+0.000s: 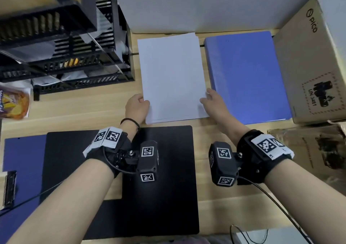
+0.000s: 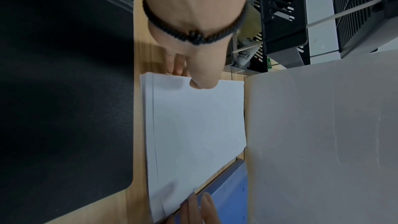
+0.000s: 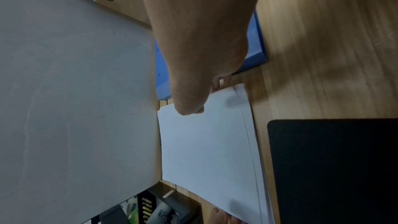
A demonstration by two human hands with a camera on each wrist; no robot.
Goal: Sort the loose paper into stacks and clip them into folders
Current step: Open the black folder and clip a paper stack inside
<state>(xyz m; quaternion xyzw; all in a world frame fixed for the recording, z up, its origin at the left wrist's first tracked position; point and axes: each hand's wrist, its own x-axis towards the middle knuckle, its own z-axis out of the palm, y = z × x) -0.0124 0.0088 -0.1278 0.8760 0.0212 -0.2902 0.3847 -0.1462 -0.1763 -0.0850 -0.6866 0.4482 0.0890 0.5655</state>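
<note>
A stack of white paper lies flat on the wooden desk, a few sheets slightly offset along its near edge. My left hand pinches the stack's left edge close to the near corner, thumb on top and fingers at the edge. My right hand pinches the right edge the same way, thumb on the top sheet. A closed light blue folder lies just right of the paper. A dark blue folder with a black clip lies open at the near left.
A black mat covers the desk under my wrists. A black mesh desk organizer stands at the back left, a cardboard box at the right, a white board behind the paper. A snack packet lies at the left edge.
</note>
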